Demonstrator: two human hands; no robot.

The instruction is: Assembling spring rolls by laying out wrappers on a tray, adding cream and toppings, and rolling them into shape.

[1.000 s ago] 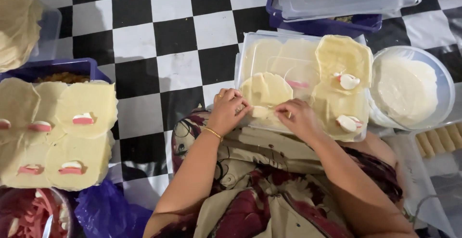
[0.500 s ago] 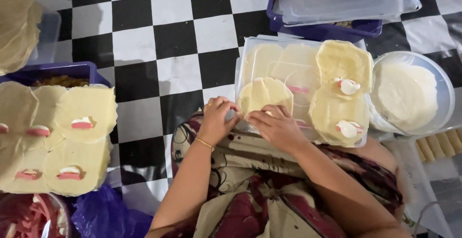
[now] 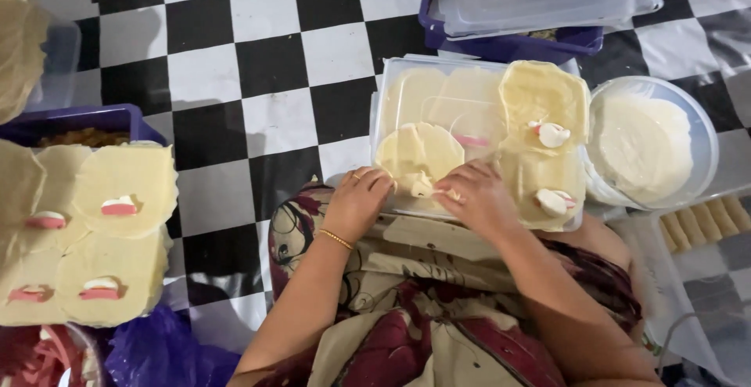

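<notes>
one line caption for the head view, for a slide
Both hands, left hand and right hand, fold a thin wrapper on a clear lid.

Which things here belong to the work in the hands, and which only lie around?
In use:
left hand
right hand
wrapper being folded
clear tray
filled wrappers
bowl of round wrappers

Lying about:
lidded blue crate
other tray of wrappers
finished rolls
</notes>
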